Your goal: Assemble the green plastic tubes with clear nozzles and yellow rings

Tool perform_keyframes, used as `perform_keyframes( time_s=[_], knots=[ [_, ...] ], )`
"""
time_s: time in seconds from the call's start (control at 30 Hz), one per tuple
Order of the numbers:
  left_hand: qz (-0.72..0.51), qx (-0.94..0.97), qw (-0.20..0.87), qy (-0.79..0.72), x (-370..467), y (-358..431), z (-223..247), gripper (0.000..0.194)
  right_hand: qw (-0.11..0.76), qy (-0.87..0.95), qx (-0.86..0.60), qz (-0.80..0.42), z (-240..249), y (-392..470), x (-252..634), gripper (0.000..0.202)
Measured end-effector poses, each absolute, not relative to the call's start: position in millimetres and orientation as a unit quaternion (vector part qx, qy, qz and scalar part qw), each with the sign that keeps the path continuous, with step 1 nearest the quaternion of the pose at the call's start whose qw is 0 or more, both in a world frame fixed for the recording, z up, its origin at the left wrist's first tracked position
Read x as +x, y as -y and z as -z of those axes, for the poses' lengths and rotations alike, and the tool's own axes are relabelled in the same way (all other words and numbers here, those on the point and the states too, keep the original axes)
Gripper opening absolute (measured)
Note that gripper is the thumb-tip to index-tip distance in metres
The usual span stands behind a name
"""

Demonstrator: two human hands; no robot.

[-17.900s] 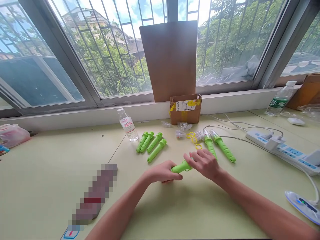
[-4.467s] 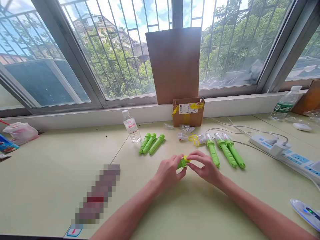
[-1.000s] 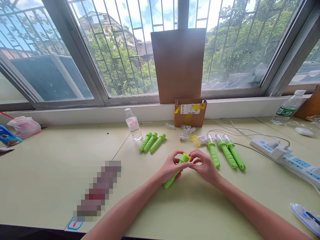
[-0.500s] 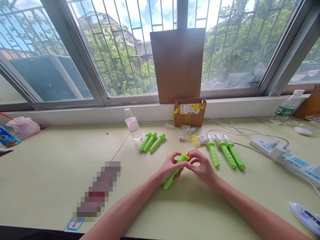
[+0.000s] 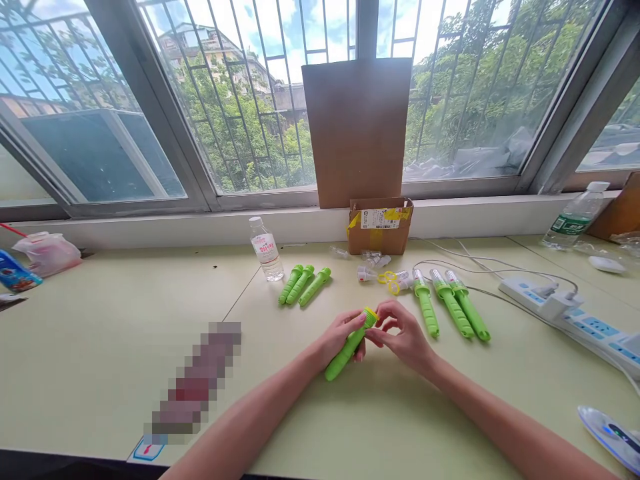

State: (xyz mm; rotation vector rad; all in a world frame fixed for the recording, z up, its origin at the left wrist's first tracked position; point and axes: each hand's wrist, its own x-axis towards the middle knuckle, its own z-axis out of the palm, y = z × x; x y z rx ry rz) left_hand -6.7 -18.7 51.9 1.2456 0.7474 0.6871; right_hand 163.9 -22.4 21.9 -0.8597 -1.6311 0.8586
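My left hand (image 5: 341, 335) is wrapped round a green ribbed handle (image 5: 345, 358), which slants with its lower end toward me. A yellow ring (image 5: 371, 313) sits at the handle's upper end. My right hand (image 5: 401, 333) is at that end, its bent fingertips at the yellow ring; whether they pinch it is too small to tell. Three green handles (image 5: 314, 287) lie beyond my left hand. To the right lie three more green handles with clear tops (image 5: 426, 307). Clear plastic pieces (image 5: 367, 273) and yellow rings (image 5: 387, 276) are on the table between the groups.
A small cardboard box (image 5: 377, 237) stands by the window ledge, a water bottle (image 5: 267, 250) left of it. A power strip (image 5: 590, 323) with cables and a second bottle (image 5: 575, 217) are at the right. A white device (image 5: 610, 437) lies near the right edge.
My left thumb has shifted on the green handle, uncovering more of its upper part. My right fingers have moved slightly and their tips are a little lower and more apart.
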Motion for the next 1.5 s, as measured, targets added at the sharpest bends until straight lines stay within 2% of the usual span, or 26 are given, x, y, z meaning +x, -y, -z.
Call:
perform_keyframes(
  time_s=[0.2,0.57,0.8,1.1,1.23,1.5],
  knots=[
    [-0.287,0.544,0.711,-0.341,-7,22,-59,0.043,0.526,0.694,-0.366,-0.329,-21,22,164,0.023],
    [-0.256,0.528,0.728,-0.355,-7,21,-52,0.053,0.520,0.731,-0.364,-0.252,-21,25,171,0.019],
    [-0.315,0.569,0.629,-0.426,-2,21,-44,0.050,0.513,0.737,-0.374,-0.233,-21,24,174,0.019],
    [-0.318,0.656,0.523,-0.441,-9,21,-47,0.048,0.524,0.703,-0.402,-0.263,-15,13,179,0.024],
    [-0.346,0.669,0.471,-0.459,-7,21,-43,0.038,0.534,0.691,-0.415,-0.255,-14,9,181,0.027],
    [-0.342,0.637,0.512,-0.463,-7,20,-40,0.040,0.489,0.707,-0.407,-0.308,-15,7,183,0.030]
  ],
)
